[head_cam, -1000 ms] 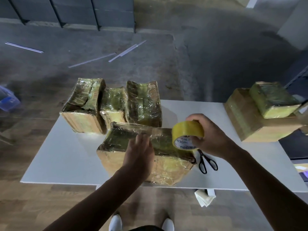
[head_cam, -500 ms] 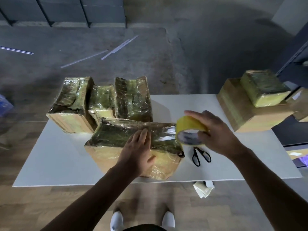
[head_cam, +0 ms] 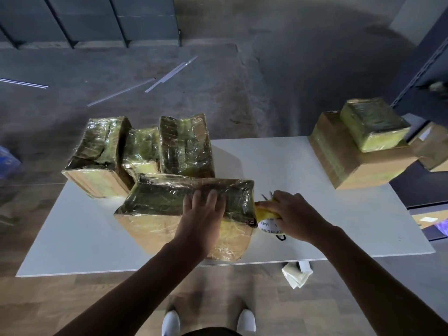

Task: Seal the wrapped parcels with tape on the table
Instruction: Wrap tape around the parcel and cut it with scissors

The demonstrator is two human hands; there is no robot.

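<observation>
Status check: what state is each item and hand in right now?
Front parcel: wrapped, on table.
Left hand: flat, pressing parcel top.
Right hand: grips tape roll.
Tape roll: at parcel's right end.
Scissors: mostly hidden under right hand.
Rear parcels: wrapped, standing together.

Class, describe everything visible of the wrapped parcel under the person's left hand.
The nearest parcel is a box-shaped carton, tan cardboard under crinkled, glossy clear film with a yellowish sheen; its top looks dark. It lies flat near the front edge of the white table. The left hand presses on its top; the right hand holds a yellow tape roll at its right end.
</observation>
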